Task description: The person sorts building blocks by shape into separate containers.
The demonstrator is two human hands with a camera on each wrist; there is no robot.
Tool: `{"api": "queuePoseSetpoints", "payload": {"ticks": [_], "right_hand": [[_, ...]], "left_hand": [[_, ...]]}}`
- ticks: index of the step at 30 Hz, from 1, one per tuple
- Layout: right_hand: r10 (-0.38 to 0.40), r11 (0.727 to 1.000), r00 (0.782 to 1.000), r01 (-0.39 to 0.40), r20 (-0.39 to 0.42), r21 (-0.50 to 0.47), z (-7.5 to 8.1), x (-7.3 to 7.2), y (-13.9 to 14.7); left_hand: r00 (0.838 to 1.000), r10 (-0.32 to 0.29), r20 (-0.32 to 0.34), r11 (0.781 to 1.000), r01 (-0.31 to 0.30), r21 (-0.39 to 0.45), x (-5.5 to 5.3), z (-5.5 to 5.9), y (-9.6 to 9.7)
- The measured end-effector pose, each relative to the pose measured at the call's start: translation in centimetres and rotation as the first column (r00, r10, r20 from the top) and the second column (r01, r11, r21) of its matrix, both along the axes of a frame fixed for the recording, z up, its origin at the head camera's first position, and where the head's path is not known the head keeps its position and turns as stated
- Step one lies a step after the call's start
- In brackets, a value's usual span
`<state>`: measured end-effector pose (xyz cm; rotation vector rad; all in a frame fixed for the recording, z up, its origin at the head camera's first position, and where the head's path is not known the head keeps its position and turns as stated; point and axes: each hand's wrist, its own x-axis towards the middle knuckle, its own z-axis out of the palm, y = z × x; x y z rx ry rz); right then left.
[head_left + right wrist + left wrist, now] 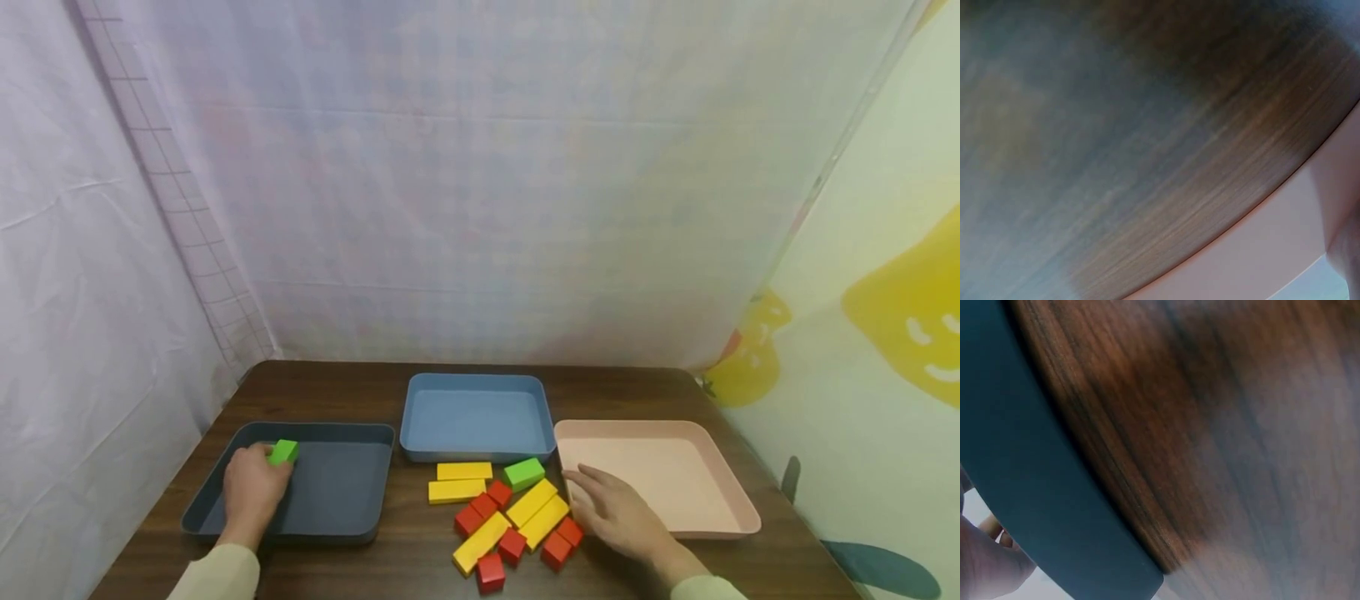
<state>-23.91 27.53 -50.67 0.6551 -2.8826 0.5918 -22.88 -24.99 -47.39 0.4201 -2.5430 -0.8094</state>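
My left hand (253, 490) pinches a green block (283, 452) over the left part of the dark grey tray (337, 533). In the left wrist view that tray's side wall (1041, 469) hides most of the hand. My right hand (618, 512) is at the left edge of the pink tray (720, 525), fingers loosely extended, with nothing seen in them. Left of it lies a cluster of yellow blocks (543, 522) and red blocks (557, 552). Another green block (524, 474) lies at the back of the cluster.
A blue tray (480, 415) stands at the back middle, behind the blocks. All three trays rest on a dark wooden table (330, 394). White curtain cloth (480, 208) hangs behind, and a fruit-patterned cloth (877, 375) hangs on the right.
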Motion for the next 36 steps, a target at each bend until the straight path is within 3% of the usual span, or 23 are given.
{"api": "queuePoseSetpoints", "payload": {"ticks": [9, 18, 22, 31, 36], "right_hand": [[-0.004, 1.0, 1.0, 0.004, 0.002, 0.011, 0.04, 0.0, -0.14], [-0.002, 1.0, 1.0, 0.002, 0.021, 0.004, 0.15, 0.02, -0.18], [-0.014, 1.0, 0.999, 0.014, 0.03, 0.008, 0.2, 0.04, -0.15], [0.021, 1.0, 1.0, -0.021, -0.02, 0.007, -0.11, -0.07, 0.01], [-0.001, 1.0, 1.0, 0.001, 0.009, 0.015, -0.08, -0.09, 0.05]], "left_hand": [[0.999, 0.034, -0.001, 0.999, -0.034, -0.02, 0.03, -0.49, 0.3], [0.983, 0.079, 0.163, 0.992, -0.061, -0.113, -0.08, -0.34, 0.3], [0.979, 0.076, 0.19, 0.992, -0.055, -0.116, -0.2, -0.22, 0.18], [0.994, 0.056, 0.089, 0.994, -0.046, -0.103, 0.01, -0.22, 0.17], [0.999, 0.026, 0.044, 0.998, -0.023, -0.057, -0.12, 0.4, 0.77]]}}
